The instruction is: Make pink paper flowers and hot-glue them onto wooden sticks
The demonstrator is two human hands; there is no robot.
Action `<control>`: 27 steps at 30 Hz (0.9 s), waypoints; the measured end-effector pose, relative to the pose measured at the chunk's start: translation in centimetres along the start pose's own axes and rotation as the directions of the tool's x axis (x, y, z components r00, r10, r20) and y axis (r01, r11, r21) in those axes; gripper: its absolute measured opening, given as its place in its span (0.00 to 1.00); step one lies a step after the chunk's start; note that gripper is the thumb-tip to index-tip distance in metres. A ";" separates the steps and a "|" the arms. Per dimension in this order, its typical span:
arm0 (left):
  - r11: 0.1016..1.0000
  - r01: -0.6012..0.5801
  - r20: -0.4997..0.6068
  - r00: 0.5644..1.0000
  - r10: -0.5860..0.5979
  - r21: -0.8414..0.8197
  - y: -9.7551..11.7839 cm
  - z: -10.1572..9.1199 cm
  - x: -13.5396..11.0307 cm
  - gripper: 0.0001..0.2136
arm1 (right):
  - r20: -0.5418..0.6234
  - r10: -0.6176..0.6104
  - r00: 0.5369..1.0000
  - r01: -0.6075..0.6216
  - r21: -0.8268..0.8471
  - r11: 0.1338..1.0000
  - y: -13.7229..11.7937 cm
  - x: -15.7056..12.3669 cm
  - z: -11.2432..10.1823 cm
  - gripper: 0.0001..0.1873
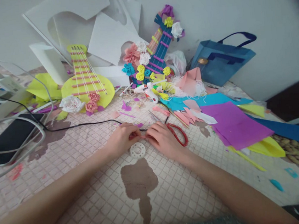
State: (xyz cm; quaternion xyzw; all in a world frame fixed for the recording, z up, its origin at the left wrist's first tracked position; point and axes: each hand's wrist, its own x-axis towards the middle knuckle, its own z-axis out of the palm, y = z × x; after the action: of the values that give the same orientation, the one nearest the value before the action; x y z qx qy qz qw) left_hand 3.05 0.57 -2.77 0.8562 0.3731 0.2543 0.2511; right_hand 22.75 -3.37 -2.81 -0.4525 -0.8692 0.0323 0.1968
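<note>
My left hand and my right hand meet at the middle of the patterned cloth. Both are closed in a pinch on a small pink strip of paper stretched between their fingertips. Just below the fingers lies a white round disc with holes. Red-handled scissors lie right behind my right hand.
A yellow paper guitar and a blue one with paper flowers stand at the back. Purple, blue and yellow sheets lie right. A glue gun, a blue bag, a black cable and a dark tablet lie around.
</note>
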 end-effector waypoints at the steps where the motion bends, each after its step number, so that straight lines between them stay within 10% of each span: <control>1: 1.000 -0.003 -0.005 1.000 0.003 -0.004 0.0 0.0 -0.1 0.04 | 0.005 -0.005 1.000 0.005 -0.006 1.000 -0.1 0.1 0.0 0.08; 6: 0.995 0.074 0.015 0.997 -0.073 -0.061 -0.1 -0.3 0.0 0.05 | -0.029 0.011 1.000 -0.010 0.029 1.000 0.4 -0.1 -1.3 0.06; 14: 0.881 0.396 0.050 0.916 -0.398 -0.257 0.2 -2.1 3.9 0.05 | -0.007 0.419 0.908 -0.410 -0.221 0.885 2.2 -3.9 -3.4 0.13; 27: 0.825 0.509 0.146 0.861 -0.487 -0.245 -2.0 -1.4 8.0 0.09 | -0.221 0.459 0.861 -0.471 -0.004 0.882 2.8 -5.1 -2.3 0.24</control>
State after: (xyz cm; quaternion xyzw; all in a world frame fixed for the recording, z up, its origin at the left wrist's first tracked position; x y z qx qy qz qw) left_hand 5.90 8.21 -0.99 0.6949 0.5345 0.1960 0.4393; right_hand 28.41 -6.09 -2.95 -0.6550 -0.7087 0.0048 0.2620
